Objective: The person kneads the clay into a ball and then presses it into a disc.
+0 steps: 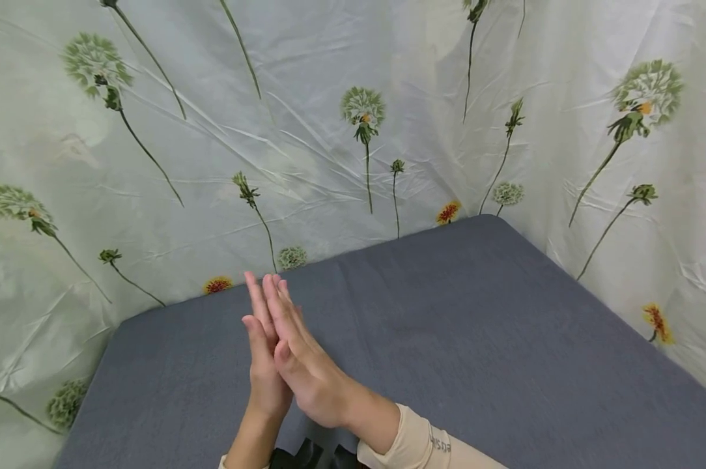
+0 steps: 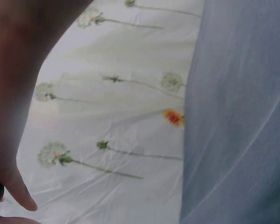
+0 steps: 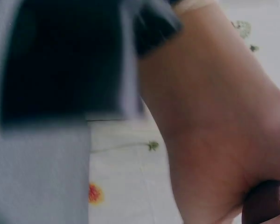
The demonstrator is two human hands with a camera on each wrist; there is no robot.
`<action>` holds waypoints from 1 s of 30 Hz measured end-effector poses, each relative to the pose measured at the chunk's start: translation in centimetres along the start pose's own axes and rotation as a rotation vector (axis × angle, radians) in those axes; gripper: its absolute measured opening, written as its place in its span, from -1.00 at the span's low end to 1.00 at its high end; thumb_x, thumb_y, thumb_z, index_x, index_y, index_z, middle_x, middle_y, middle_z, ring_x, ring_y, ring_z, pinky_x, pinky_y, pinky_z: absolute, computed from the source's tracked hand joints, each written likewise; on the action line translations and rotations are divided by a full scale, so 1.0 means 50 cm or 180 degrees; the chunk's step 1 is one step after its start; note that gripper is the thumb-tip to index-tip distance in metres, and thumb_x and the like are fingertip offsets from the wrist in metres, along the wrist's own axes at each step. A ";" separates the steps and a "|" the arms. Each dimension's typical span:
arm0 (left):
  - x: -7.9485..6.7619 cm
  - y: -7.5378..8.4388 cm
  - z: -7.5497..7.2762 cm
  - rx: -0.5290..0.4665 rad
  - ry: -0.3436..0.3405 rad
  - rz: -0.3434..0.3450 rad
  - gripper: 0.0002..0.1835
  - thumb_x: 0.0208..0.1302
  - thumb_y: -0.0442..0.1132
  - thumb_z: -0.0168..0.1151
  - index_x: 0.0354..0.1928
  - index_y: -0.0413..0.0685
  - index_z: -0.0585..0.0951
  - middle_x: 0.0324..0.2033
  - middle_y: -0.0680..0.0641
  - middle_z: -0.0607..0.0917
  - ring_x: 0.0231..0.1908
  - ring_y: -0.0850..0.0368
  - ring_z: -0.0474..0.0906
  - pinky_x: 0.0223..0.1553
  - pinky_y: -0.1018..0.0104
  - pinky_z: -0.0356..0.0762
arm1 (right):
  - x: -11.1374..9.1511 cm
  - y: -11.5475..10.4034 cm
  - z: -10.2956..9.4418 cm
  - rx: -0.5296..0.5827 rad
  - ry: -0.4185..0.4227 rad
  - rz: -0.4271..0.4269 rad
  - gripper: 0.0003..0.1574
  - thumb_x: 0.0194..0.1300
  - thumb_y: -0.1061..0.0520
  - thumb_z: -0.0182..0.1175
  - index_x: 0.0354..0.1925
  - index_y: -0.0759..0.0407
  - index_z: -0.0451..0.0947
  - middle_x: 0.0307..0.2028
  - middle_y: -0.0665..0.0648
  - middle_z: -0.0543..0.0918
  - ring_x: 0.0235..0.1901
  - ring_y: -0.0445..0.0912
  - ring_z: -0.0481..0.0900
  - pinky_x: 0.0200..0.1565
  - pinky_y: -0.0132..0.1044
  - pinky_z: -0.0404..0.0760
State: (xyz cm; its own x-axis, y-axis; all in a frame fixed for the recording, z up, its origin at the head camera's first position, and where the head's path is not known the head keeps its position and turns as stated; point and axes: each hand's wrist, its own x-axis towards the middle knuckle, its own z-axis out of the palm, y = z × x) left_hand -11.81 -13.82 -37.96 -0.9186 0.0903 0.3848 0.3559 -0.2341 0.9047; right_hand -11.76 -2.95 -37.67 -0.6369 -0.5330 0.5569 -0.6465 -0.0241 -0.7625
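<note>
In the head view my left hand (image 1: 267, 381) and my right hand (image 1: 318, 384) stand palm against palm above the grey tabletop (image 1: 447, 339). Their fingers are straight and point up and away from me, and nothing shows between them. The right hand lies nearer the camera and covers part of the left. In the left wrist view skin of a hand or wrist (image 2: 11, 93) fills the left edge, with a fingertip low down. A wrist and part of a hand (image 3: 210, 116) take up the right side of the right wrist view, blurred.
A pale curtain (image 1: 312, 143) with dandelion prints hangs behind the table and along its sides. Black gear (image 1: 306, 454) sits at the wrists, near the cream sleeve (image 1: 414, 443). A dark blurred block (image 3: 65, 60) covers the upper left of the right wrist view.
</note>
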 end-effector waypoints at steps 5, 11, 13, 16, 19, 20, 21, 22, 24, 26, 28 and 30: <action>-0.009 -0.011 0.031 0.0122 -0.0380 -0.0099 -0.31 0.67 0.36 -0.70 0.64 0.56 -0.61 0.72 0.26 -0.47 0.73 0.11 -0.58 0.67 -0.27 -0.56 | 0.006 0.017 -0.037 0.0189 0.0244 -0.0035 0.01 0.66 -0.47 -0.76 0.76 0.04 -0.51 0.76 -0.01 -0.42 0.75 -0.03 -0.46 0.69 0.26 -0.36; -0.025 0.011 0.053 0.0346 -0.0518 -0.0106 -0.36 0.65 0.34 -0.81 0.61 0.61 -0.64 0.71 0.22 -0.48 0.71 0.00 -0.66 0.67 -0.29 -0.46 | 0.013 0.032 -0.057 0.0480 0.0342 0.0012 0.03 0.66 -0.50 -0.68 0.76 0.02 -0.50 0.76 -0.03 -0.44 0.75 -0.07 -0.43 0.69 0.27 -0.32; -0.026 0.021 0.048 0.0401 -0.0375 -0.0070 -0.34 0.65 0.36 -0.79 0.63 0.61 -0.61 0.71 0.24 -0.47 0.71 0.04 -0.66 0.73 -0.08 -0.38 | 0.013 0.037 -0.050 0.0517 0.0260 0.0088 0.02 0.66 -0.50 -0.69 0.75 0.00 -0.53 0.75 -0.06 -0.47 0.74 -0.08 -0.50 0.69 0.28 -0.34; -0.025 0.029 0.036 0.0436 -0.0133 0.0009 -0.29 0.63 0.42 -0.74 0.65 0.58 -0.57 0.72 0.21 -0.44 0.71 0.09 -0.67 0.74 0.12 -0.32 | 0.013 0.043 -0.036 0.0548 0.0115 0.0187 0.01 0.65 -0.50 -0.71 0.74 -0.02 -0.57 0.74 -0.09 -0.50 0.74 -0.07 -0.53 0.68 0.30 -0.34; -0.021 0.034 0.024 0.0356 0.0039 0.0117 -0.26 0.62 0.46 -0.65 0.67 0.60 -0.50 0.74 0.18 -0.39 0.72 0.11 -0.64 0.74 0.20 -0.33 | 0.011 0.043 -0.023 0.0507 -0.0006 0.0271 -0.01 0.65 -0.50 -0.73 0.74 -0.07 -0.58 0.74 -0.10 -0.50 0.74 -0.04 -0.53 0.66 0.36 -0.33; -0.020 0.035 0.020 0.0304 0.0071 0.0160 -0.25 0.62 0.47 -0.61 0.67 0.61 -0.48 0.74 0.17 -0.38 0.72 0.10 -0.64 0.75 0.12 -0.37 | 0.010 0.042 -0.019 0.0489 -0.0041 0.0285 -0.01 0.65 -0.50 -0.74 0.74 -0.07 -0.59 0.74 -0.09 -0.49 0.74 -0.02 -0.52 0.66 0.38 -0.32; -0.018 0.036 0.016 0.0252 0.0102 0.0193 -0.25 0.62 0.48 -0.57 0.68 0.63 -0.46 0.74 0.16 -0.36 0.72 0.10 -0.63 0.74 0.04 -0.40 | 0.010 0.041 -0.016 0.0478 -0.0084 0.0302 -0.01 0.64 -0.51 -0.74 0.74 -0.08 -0.59 0.75 -0.09 -0.48 0.74 -0.02 -0.51 0.65 0.39 -0.29; -0.016 0.037 0.012 0.0193 0.0130 0.0234 -0.24 0.62 0.49 -0.53 0.68 0.64 -0.45 0.74 0.16 -0.36 0.72 0.10 -0.63 0.74 -0.02 -0.43 | 0.010 0.040 -0.012 0.0457 -0.0123 0.0317 -0.01 0.63 -0.51 -0.74 0.74 -0.11 -0.59 0.75 -0.10 -0.48 0.74 -0.02 -0.51 0.65 0.39 -0.27; -0.011 0.038 0.005 0.0122 0.0174 0.0292 -0.23 0.61 0.50 -0.48 0.68 0.66 -0.44 0.73 0.15 -0.35 0.73 0.07 -0.59 0.73 -0.09 -0.44 | 0.010 0.036 -0.004 0.0411 -0.0201 0.0328 -0.01 0.62 -0.53 -0.75 0.74 -0.15 -0.61 0.74 -0.10 -0.48 0.75 -0.03 -0.51 0.66 0.38 -0.23; -0.008 0.038 -0.001 0.0095 0.0215 0.0321 -0.21 0.61 0.50 -0.46 0.68 0.65 -0.44 0.73 0.14 -0.34 0.74 0.05 -0.54 0.73 -0.11 -0.45 | 0.009 0.030 0.003 0.0362 -0.0274 0.0312 -0.02 0.61 -0.54 -0.77 0.73 -0.18 -0.63 0.74 -0.11 -0.49 0.74 -0.05 -0.51 0.66 0.37 -0.19; -0.005 0.037 -0.005 0.0092 0.0234 0.0271 -0.21 0.60 0.51 -0.46 0.68 0.67 -0.44 0.73 0.15 -0.33 0.75 -0.02 -0.46 0.72 -0.20 -0.43 | 0.007 0.024 0.008 0.0268 -0.0315 0.0271 -0.03 0.60 -0.53 -0.80 0.72 -0.18 -0.64 0.74 -0.11 -0.50 0.74 -0.05 -0.52 0.67 0.36 -0.21; -0.004 0.035 -0.006 0.0097 0.0202 0.0174 -0.21 0.59 0.52 -0.48 0.67 0.68 -0.45 0.74 0.16 -0.34 0.75 -0.06 -0.43 0.68 -0.31 -0.47 | 0.005 0.017 0.012 0.0178 -0.0285 0.0168 -0.03 0.62 -0.49 -0.82 0.73 -0.10 -0.63 0.75 -0.07 -0.49 0.75 -0.01 -0.51 0.67 0.35 -0.24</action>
State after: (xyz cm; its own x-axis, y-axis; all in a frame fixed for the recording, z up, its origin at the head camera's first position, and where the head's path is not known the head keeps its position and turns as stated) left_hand -11.05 -14.53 -36.50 -0.9063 0.0165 0.4223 0.4101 -0.2075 0.8881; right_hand -12.22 -3.61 -38.40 -0.6277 -0.6083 0.4859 -0.5871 -0.0400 -0.8085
